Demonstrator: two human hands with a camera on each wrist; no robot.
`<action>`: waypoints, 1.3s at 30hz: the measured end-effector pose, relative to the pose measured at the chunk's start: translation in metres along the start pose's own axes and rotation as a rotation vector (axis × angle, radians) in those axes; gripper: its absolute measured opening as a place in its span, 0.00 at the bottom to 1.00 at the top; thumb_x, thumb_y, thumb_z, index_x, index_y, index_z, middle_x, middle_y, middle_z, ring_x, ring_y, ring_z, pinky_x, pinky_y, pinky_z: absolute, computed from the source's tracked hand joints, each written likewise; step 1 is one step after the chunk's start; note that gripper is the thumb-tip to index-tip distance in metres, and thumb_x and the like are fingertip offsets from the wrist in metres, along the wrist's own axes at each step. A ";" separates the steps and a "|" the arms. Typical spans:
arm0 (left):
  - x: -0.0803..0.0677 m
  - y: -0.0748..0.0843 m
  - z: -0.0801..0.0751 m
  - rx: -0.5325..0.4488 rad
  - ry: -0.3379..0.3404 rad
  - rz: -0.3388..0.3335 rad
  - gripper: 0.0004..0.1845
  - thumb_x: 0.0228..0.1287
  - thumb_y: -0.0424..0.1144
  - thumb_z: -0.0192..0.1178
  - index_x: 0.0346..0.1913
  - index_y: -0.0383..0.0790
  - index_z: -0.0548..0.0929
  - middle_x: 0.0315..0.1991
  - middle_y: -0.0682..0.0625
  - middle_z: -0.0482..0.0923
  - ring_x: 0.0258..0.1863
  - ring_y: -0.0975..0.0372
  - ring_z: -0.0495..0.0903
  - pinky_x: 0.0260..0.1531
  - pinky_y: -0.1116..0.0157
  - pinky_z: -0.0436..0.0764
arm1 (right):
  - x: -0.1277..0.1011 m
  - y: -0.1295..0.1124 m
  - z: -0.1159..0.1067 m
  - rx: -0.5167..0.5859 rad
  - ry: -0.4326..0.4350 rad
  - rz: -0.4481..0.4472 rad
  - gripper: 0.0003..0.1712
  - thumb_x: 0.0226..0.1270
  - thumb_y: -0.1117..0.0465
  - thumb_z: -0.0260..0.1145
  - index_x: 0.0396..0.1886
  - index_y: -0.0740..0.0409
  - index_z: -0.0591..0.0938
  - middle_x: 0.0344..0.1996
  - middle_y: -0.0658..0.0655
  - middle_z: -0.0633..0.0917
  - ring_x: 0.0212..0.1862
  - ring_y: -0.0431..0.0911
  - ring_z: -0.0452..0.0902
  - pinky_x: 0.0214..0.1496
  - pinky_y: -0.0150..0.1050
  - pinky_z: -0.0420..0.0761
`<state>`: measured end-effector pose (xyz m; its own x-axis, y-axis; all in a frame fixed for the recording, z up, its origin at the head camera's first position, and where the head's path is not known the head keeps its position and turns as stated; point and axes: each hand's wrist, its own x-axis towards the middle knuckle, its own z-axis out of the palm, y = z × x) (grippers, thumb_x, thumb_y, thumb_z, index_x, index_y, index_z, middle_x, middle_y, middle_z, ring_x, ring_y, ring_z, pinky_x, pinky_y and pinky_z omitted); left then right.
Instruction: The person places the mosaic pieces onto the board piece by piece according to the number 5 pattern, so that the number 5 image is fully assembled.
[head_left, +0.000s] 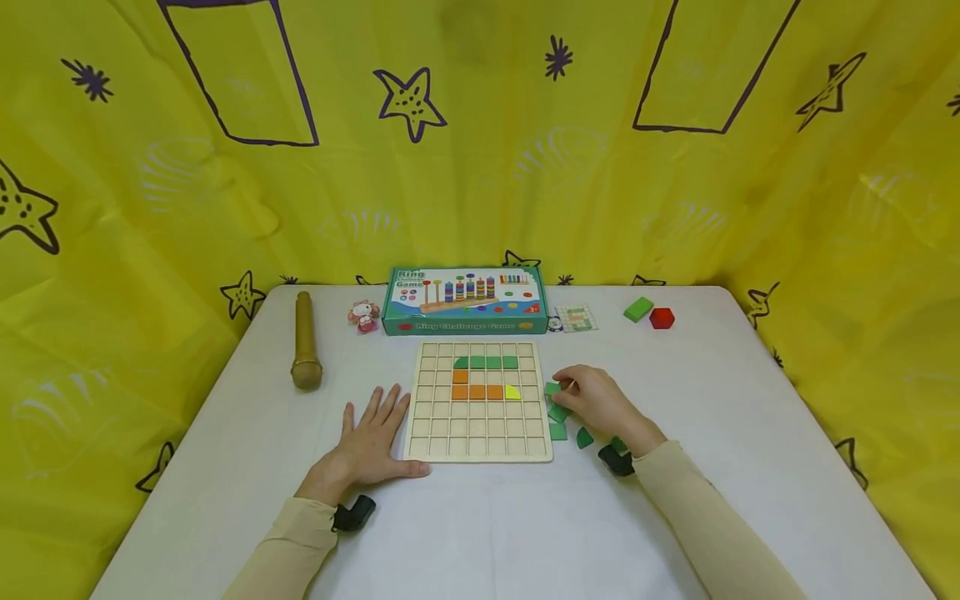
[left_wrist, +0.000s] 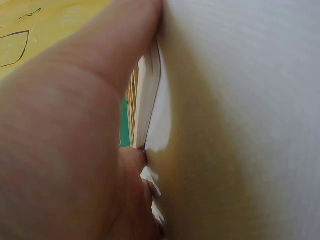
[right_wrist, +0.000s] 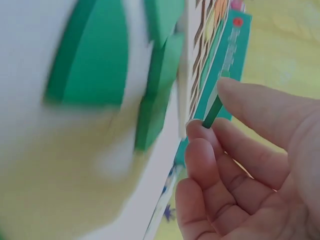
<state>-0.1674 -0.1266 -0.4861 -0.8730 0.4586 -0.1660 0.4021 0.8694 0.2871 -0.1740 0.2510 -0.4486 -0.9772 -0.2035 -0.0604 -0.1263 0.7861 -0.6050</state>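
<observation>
A wooden grid board (head_left: 480,429) lies on the white table. Set in its cells are a row of green tiles (head_left: 486,362), several orange tiles (head_left: 477,392) and one yellow quarter-round tile (head_left: 513,392). My left hand (head_left: 367,446) rests flat beside the board's left edge, fingers spread, thumb by the near left corner. Off the board's right edge, my right hand (head_left: 600,404) pinches a thin green tile (right_wrist: 215,111) between thumb and index finger. Below it on the table are loose green tiles (head_left: 557,432) and a green quarter-round tile (head_left: 584,437); the right hand partly hides some.
Behind the board stands a ring game box (head_left: 465,302), with a small pink-and-white figurine (head_left: 363,317) to its left and a pattern card (head_left: 577,318) to its right. A brown microphone-shaped object (head_left: 303,342) lies far left. A green block (head_left: 638,309) and red hexagonal block (head_left: 662,318) sit back right.
</observation>
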 end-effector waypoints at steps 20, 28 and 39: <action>-0.002 0.001 0.000 0.001 -0.012 0.000 0.66 0.44 0.79 0.59 0.78 0.38 0.50 0.78 0.41 0.40 0.75 0.44 0.34 0.62 0.32 0.33 | 0.016 -0.037 0.033 -0.107 -0.107 -0.193 0.11 0.60 0.63 0.73 0.41 0.62 0.87 0.32 0.49 0.81 0.35 0.43 0.74 0.43 0.40 0.76; -0.001 0.001 -0.001 0.004 -0.022 -0.004 0.66 0.44 0.80 0.57 0.78 0.39 0.49 0.78 0.42 0.38 0.75 0.45 0.33 0.62 0.33 0.33 | 0.016 -0.039 0.034 -0.129 -0.108 -0.196 0.07 0.61 0.61 0.73 0.37 0.57 0.86 0.32 0.46 0.79 0.37 0.42 0.73 0.45 0.42 0.75; 0.000 0.000 -0.003 -0.004 -0.015 -0.004 0.67 0.43 0.80 0.58 0.78 0.38 0.49 0.78 0.41 0.39 0.75 0.44 0.34 0.62 0.32 0.33 | 0.006 -0.008 -0.001 -0.067 0.000 -0.103 0.09 0.70 0.69 0.62 0.45 0.64 0.86 0.40 0.54 0.83 0.42 0.49 0.75 0.50 0.47 0.77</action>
<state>-0.1677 -0.1269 -0.4833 -0.8704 0.4579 -0.1809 0.3976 0.8704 0.2903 -0.1792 0.2441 -0.4439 -0.9586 -0.2847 -0.0006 -0.2367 0.7982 -0.5539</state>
